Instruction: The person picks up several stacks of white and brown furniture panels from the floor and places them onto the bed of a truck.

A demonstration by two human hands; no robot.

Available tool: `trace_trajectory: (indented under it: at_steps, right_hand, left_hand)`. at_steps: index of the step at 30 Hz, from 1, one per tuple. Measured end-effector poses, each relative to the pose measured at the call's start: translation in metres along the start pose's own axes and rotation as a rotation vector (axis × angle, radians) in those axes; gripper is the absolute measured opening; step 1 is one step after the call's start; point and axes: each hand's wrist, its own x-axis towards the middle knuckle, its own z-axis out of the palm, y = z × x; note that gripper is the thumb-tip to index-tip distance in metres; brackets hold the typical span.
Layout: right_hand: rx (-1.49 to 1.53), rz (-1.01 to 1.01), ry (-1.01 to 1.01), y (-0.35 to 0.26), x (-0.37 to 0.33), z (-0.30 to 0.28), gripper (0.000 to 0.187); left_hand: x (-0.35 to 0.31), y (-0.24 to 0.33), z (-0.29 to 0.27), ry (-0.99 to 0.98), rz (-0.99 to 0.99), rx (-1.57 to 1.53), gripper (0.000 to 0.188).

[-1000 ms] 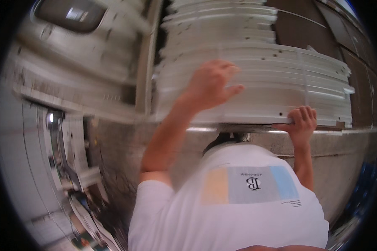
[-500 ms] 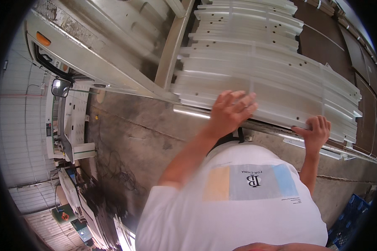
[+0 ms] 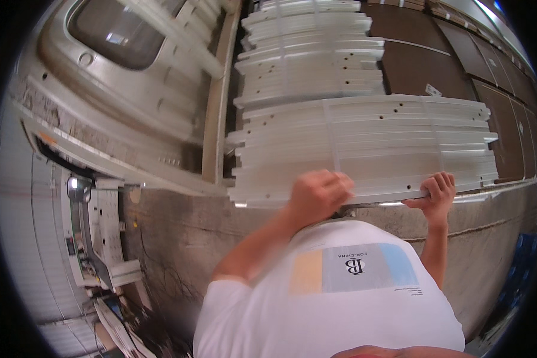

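From where I stand, the person's right hand (image 3: 438, 190) has its fingers hooked over the near edge of a bundle of long, white, ridged panels with small dark holes (image 3: 376, 143), thumb along the edge. The left hand (image 3: 321, 192) is curled at the same edge, near a pale, see-through plastic band (image 3: 331, 134); it's blurred, so I can't tell whether it grasps anything. The bundle lies along the near side of the truck bed, just short of large flat brown cardboard boxes (image 3: 414, 62).

I'd worry about uneven pull: with one sure hold, near the right end, the bundle could swing askew. The panel ends look staggered, so a loose band might let single pieces slide toward the grey concrete floor (image 3: 179, 221). Thin edges could also cut bare fingers.
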Motion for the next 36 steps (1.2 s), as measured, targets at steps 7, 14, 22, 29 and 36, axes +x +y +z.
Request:
trace_trajectory:
  at_steps: [7, 14, 22, 29, 36]
  right_hand:
    - [-0.029, 0.067, 0.008, -0.005, 0.003, -0.005, 0.068]
    - [-0.021, 0.115, 0.031, -0.006, 0.008, -0.01, 0.067]
    - [-0.021, 0.113, 0.022, -0.005, 0.007, -0.008, 0.068]
    - [-0.018, 0.099, -0.012, -0.002, 0.004, -0.012, 0.068]
    - [-0.044, 0.116, -0.005, -0.003, 0.007, -0.013, 0.07]
  left_hand:
    - [0.12, -0.15, -0.013, -0.033, -0.424, 0.348, 0.04]
    - [0.158, -0.241, 0.001, -0.092, -0.88, 0.504, 0.047]
    - [0.158, -0.272, -0.003, -0.223, -0.767, 0.405, 0.034]
    - [0.141, -0.261, -0.046, -0.358, -0.696, 0.081, 0.027]
    - [0.222, -0.255, -0.042, -0.364, -0.635, 0.486, 0.041]
